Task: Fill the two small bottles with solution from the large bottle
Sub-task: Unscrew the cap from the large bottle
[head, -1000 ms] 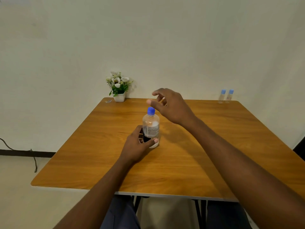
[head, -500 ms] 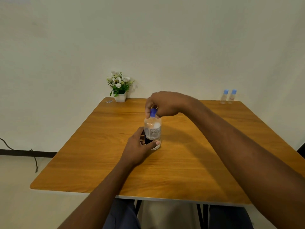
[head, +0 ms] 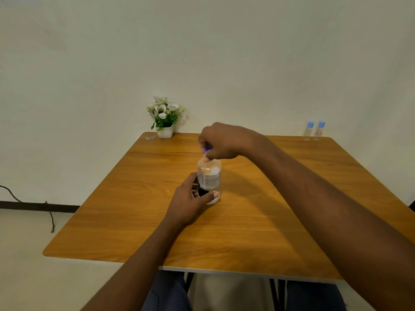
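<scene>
Centrally, large bottle: clear plastic bottle with printed label (head: pixel 209 178), upright mid-table on the orange wooden table (head: pixel 134 221).
Left hand (head: pixel 190 203): wrapped around its base.
Right hand (head: pixel 222 141): closed over its blue cap (head: pixel 207 150).
Small bottles: two clear blue-capped small bottles (head: pixel 314 130), far right corner, well apart.

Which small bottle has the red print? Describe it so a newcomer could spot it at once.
Start at the wooden table and go to its far right corner by the wall, far from the hands. Two small clear bottles with light blue caps stand there side by side. The right small bottle shows faint reddish print; the left small bottle looks plain.
</scene>
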